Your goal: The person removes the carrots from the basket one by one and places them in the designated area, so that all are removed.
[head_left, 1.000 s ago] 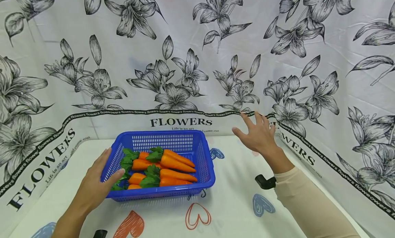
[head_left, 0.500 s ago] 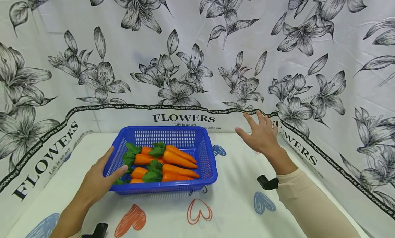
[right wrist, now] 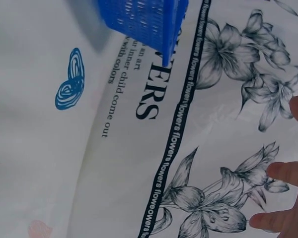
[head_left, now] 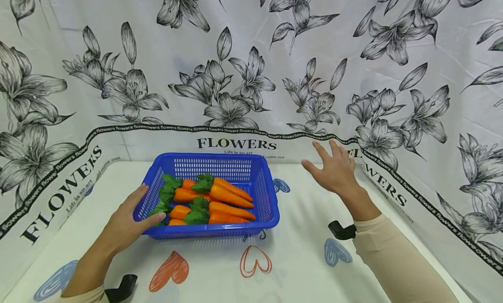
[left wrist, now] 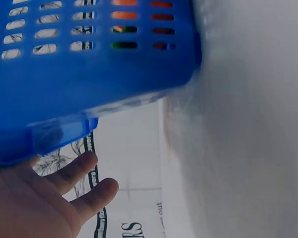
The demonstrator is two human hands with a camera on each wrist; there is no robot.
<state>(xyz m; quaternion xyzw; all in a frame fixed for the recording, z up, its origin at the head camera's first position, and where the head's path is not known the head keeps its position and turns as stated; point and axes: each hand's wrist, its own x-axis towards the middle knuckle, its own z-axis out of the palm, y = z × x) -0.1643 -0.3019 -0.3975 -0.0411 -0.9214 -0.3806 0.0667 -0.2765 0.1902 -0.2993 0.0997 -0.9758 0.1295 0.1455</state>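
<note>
A blue plastic basket (head_left: pixel 212 229) with slotted walls stands on the table, holding several orange carrots (head_left: pixel 231 194) with green leafy tops (head_left: pixel 198 216). At its left end is my left hand (head_left: pixel 125 222), fingers extended along the side and thumb reaching over the front left corner. In the left wrist view, spread fingers (left wrist: pixel 72 173) show beside the basket's rim; whether they touch it I cannot tell. My right hand (head_left: pixel 333 170) is raised in the air to the right of the basket, fingers spread, holding nothing. Part of the basket (right wrist: pixel 139 20) also appears in the right wrist view.
White cloth with printed hearts covers the table (head_left: pixel 291 259). Behind and on both sides hangs a white curtain (head_left: pixel 235 15) with black flower drawings and lettering. Dark wrist-worn pieces (head_left: pixel 341 230) sit on both forearms.
The whole scene sits slightly higher in the head view as the camera tips down. More of the left wrist and sleeve shows. Both hands keep nearly the same place beside the basket.
</note>
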